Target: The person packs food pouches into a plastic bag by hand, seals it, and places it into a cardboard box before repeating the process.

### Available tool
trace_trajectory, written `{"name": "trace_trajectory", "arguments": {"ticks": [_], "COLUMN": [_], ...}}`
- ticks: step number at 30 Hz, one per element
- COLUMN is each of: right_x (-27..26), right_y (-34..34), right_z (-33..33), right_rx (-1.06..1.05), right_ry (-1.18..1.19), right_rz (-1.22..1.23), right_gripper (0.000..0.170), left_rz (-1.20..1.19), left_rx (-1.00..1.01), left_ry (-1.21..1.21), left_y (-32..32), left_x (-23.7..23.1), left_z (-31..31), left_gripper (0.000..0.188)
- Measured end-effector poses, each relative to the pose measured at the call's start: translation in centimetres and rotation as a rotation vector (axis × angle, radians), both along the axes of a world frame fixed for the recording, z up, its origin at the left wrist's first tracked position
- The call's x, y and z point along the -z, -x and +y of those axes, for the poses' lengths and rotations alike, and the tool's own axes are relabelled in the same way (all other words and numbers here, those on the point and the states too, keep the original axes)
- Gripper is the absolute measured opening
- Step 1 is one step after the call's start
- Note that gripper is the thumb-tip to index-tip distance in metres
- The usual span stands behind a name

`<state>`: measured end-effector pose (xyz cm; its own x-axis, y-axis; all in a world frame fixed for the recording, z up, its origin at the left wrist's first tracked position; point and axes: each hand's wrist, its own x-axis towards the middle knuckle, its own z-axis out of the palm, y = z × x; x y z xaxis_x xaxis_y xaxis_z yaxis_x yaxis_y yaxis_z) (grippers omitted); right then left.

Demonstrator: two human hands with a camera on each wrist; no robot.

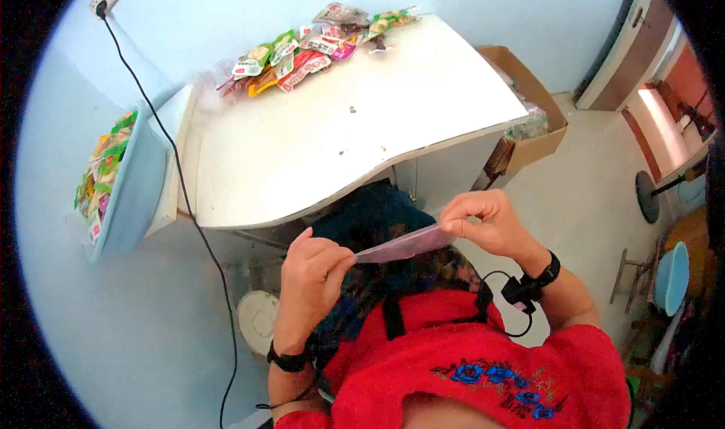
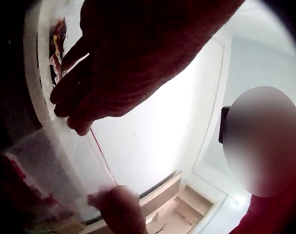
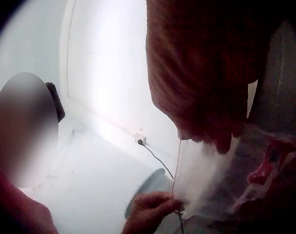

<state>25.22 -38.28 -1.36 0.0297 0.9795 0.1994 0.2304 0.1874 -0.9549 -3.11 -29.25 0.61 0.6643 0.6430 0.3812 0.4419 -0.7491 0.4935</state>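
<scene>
A clear plastic bag [image 1: 402, 246] with a thin red line along its upper edge is stretched between both hands, above the lap and in front of the table. My left hand [image 1: 311, 270] pinches one corner between thumb and fingers. At the opposite corner, my right hand [image 1: 489, 221] pinches the same edge. Seen from the right wrist, the bag [image 3: 206, 168] hangs down from that edge as a see-through sheet. The left wrist view shows the left hand [image 2: 123, 63] dark and close, with the bag [image 2: 65, 156] below it.
Small colourful snack packets [image 1: 302, 59] lie along the back of the white table [image 1: 302, 149]. On the left, a blue basin [image 1: 136, 187] holds more packets. A black cable [image 1: 177, 157] runs down from the wall socket. A cardboard box [image 1: 547, 138] stands right of the table.
</scene>
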Motion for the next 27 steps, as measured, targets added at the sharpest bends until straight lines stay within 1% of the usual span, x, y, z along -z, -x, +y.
{"name": "trace_trajectory", "arguments": {"ticks": [4, 7, 8, 11, 15, 16, 17, 19, 20, 23, 24, 27], "right_x": [0.5, 0.9, 1.0, 1.1, 1.1, 1.1, 1.3, 2.3, 2.6, 2.3, 3.4, 6.5], "right_y": [-0.2, -0.3, -0.4, -0.3, 0.1, 0.1, 0.1, -0.7, -1.2, -0.8, -1.4, -1.8], "right_z": [-0.7, -0.9, -0.9, -0.8, -0.7, -0.6, -0.7, -0.9, -0.8, 0.1, 0.5, 1.0], "right_rx": [-0.006, 0.034, 0.018, 0.025, 0.020, 0.018, 0.019, -0.070, -0.113, -0.113, -0.203, -0.363], "right_ry": [0.026, 0.060, 0.046, 0.062, 0.005, -0.008, -0.016, 0.063, 0.092, 0.000, 0.021, 0.058], "right_rz": [-0.036, -0.026, -0.019, 0.025, -0.035, -0.037, -0.037, 0.031, 0.064, -0.018, -0.170, -0.201], "right_gripper": [0.010, 0.010, 0.007, 0.007, 0.011, 0.012, 0.012, 0.012, 0.016, 0.040, 0.062, 0.063], "left_rz": [0.063, 0.062, 0.079, 0.047, 0.054, 0.016, 0.005, -0.021, -0.045, -0.043, -0.069, -0.039], "left_rx": [0.021, -0.012, 0.000, 0.056, 0.090, 0.099, 0.102, 0.113, 0.099, 0.093, 0.095, 0.061], "left_ry": [0.044, -0.010, -0.005, -0.021, -0.067, -0.068, -0.053, -0.022, -0.006, 0.038, 0.016, 0.109], "left_y": [-0.2, -1.1, -1.2, -2.6, -4.5, -4.8, -4.8, -5.1, -5.2, -5.2, -5.5, -5.9], "left_x": [0.7, -0.6, -0.7, -0.7, 0.3, 0.7, 1.0, 1.4, 1.3, 1.3, 1.0, 0.1], "left_z": [0.4, -0.5, -0.6, -1.3, -2.1, -2.1, -2.0, -1.9, -2.0, -1.9, -2.0, -1.6], "left_gripper": [0.013, 0.025, 0.036, 0.039, 0.032, 0.022, 0.019, 0.013, 0.008, 0.008, 0.006, 0.004]}}
